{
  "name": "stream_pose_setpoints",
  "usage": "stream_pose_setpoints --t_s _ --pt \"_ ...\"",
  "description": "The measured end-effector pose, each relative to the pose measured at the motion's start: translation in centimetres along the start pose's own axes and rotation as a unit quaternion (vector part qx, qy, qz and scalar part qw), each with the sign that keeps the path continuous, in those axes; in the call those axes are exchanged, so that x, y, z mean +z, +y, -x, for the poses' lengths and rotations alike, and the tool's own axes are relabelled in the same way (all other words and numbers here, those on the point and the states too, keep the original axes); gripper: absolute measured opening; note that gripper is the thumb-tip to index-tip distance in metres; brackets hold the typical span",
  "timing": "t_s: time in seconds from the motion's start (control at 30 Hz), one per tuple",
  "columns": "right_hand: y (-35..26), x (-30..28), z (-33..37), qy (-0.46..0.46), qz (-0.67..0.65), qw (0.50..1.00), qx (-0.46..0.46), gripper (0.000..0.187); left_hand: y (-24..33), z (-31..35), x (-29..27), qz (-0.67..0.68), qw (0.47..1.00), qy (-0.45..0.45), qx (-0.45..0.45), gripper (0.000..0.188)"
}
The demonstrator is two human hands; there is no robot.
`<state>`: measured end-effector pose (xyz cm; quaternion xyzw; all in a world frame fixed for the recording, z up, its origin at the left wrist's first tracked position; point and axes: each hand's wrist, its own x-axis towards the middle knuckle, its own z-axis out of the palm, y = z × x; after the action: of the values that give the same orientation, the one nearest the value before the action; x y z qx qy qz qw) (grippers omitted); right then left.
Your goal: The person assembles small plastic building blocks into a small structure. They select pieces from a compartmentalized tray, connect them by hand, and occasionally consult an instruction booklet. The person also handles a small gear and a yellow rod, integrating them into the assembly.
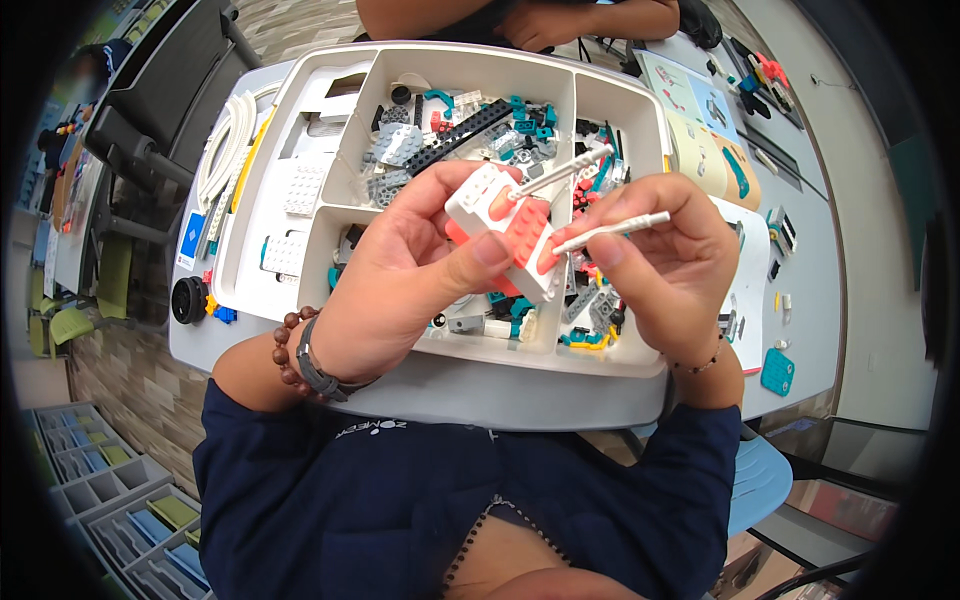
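My left hand (410,265) is closed round a white and coral building-block assembly (527,232), its thumb pressed on the near side. One thin white rod (570,170) sticks out of the assembly's far end. Between the thumb and fingers of my right hand (665,255) is a second white rod (625,229), whose left end meets the coral part of the assembly; I cannot tell whether it is seated. Both hands are above a white sorting tray (330,220) with loose building pieces in its compartments.
An open instruction booklet (700,150) lies right of the tray. A teal plate (777,371) and small loose parts are near the table's right edge. White tubing (222,150) and a black wheel (187,299) lie at left. Across the table, another person's arms (560,20) rest.
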<state>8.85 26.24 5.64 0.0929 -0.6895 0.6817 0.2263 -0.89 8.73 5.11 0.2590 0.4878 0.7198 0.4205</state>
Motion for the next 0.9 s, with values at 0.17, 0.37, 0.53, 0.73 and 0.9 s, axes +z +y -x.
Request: stream_pose_setpoints --t_s 0.17,0.37,0.53,0.73,0.9 --pt "0.1 -0.1 -0.1 0.0 0.008 1.0 0.01 0.016 -0.2 -0.1 0.2 0.023 1.0 0.016 0.001 0.062" --pt "0.4 -0.4 -0.5 -0.025 0.067 0.997 -0.033 0.012 -0.5 -0.4 1.1 0.084 0.995 0.046 0.028 0.048" --pt "0.5 -0.5 -1.0 -0.034 0.038 0.999 0.009 0.021 -0.7 -0.6 0.7 0.08 0.995 0.049 0.022 0.051" --pt "0.2 -0.1 -0.8 -0.06 0.097 0.993 0.04 0.049 -0.3 -0.4 0.8 0.057 0.996 0.061 0.037 0.059" --pt "-0.6 -2.0 -1.1 -0.012 0.002 0.997 0.077 0.034 1.2 -0.3 2.6 0.045 0.997 0.058 0.033 0.083"
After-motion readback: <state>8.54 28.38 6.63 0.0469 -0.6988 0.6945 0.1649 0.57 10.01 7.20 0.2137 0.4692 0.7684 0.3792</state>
